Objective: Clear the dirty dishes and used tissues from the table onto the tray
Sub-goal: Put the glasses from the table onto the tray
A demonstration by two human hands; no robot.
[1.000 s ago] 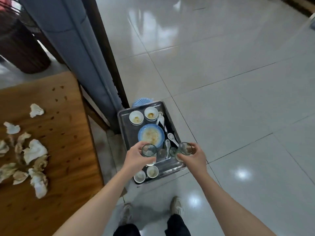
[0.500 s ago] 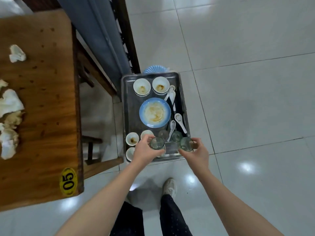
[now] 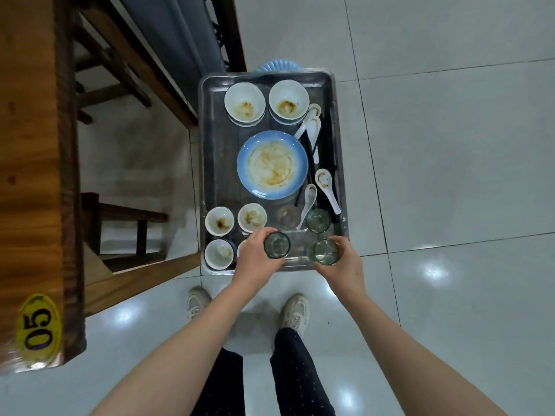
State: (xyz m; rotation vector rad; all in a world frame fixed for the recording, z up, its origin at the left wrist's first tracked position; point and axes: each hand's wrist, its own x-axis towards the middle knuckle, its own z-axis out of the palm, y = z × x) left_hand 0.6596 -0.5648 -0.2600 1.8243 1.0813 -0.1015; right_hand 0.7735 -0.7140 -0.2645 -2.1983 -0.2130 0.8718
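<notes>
Green-tinted glass [image 3: 277, 244] clamped in left hand [image 3: 255, 262]; second glass [image 3: 323, 251] in right hand [image 3: 344, 267].

floor [image 3: 450, 145]: glossy pale tiles, lamp glare | wooden table [image 3: 30, 145] left, yellow tag [image 3: 37, 330] | grey curtain [image 3: 168, 31]

Dark dotted trousers [image 3: 300, 373], pale sneakers [image 3: 295, 313]

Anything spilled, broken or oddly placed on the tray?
Nothing spilled or broken. Only the white spoons look untidy, lying at mixed angles along the right side of the tray. The left hand and right hand hold the left glass and right glass upright over its near end.
</notes>
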